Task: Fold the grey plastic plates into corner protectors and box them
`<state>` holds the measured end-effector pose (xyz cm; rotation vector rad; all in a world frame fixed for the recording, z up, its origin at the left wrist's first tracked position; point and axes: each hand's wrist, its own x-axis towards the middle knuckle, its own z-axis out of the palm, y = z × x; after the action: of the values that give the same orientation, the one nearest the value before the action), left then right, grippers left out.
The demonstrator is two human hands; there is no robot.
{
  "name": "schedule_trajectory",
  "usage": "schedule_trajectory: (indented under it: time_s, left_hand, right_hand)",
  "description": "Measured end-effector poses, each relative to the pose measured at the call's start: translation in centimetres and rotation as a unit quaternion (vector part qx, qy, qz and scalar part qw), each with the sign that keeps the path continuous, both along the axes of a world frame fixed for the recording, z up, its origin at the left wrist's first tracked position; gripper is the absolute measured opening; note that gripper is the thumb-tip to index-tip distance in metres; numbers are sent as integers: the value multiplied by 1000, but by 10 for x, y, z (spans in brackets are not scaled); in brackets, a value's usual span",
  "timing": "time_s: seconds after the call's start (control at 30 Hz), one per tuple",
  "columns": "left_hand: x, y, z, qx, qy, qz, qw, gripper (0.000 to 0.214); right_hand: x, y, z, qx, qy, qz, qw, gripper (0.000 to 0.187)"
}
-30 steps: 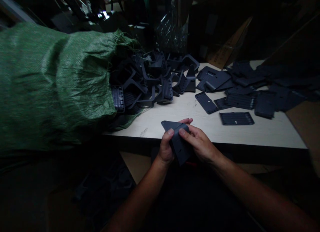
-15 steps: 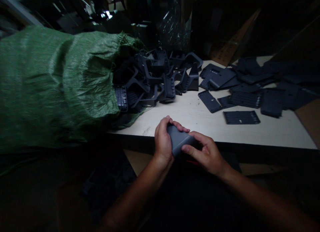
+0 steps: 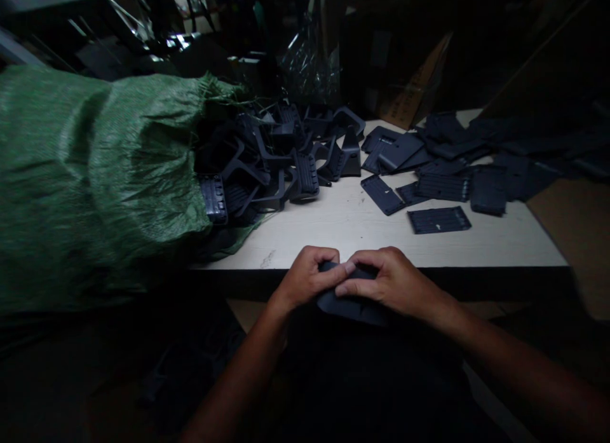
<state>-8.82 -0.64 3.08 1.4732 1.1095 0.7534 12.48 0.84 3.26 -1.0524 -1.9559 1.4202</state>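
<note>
Just off the table's front edge, a dark grey plastic part [image 3: 350, 306] is held between both hands. My left hand [image 3: 312, 278] is closed on its left side, thumb across the top. My right hand [image 3: 388, 281] grips it from the right, and the two thumbs nearly meet. Fingers cover much of the part, so its full shape is hidden. Beyond the hands, on the pale tabletop [image 3: 309, 233], lie flat ribbed plastic plates, the nearest plate [image 3: 439, 220] alone in front of the others.
At left a large green woven sack [image 3: 143, 157] lies with its mouth toward the table. Angled dark plastic brackets [image 3: 305, 173] spill from it. More dark plates [image 3: 488, 189] are heaped at right. A cardboard flap [image 3: 414, 87] stands behind; another cardboard box [image 3: 572, 233] is at the right end.
Both hands have come lower and closer together, turning the part so its smooth face no longer shows. My left thumb now lies over it. The view has shifted slightly right.
</note>
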Motion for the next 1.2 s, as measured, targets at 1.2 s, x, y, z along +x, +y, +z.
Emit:
schedule_trajectory:
  time_s: [1.2]
  left_hand:
    - [9, -27, -31, -15, -231, 260, 937, 33]
  right_hand:
    - [-18, -3, -26, -309, 326, -83, 889, 40]
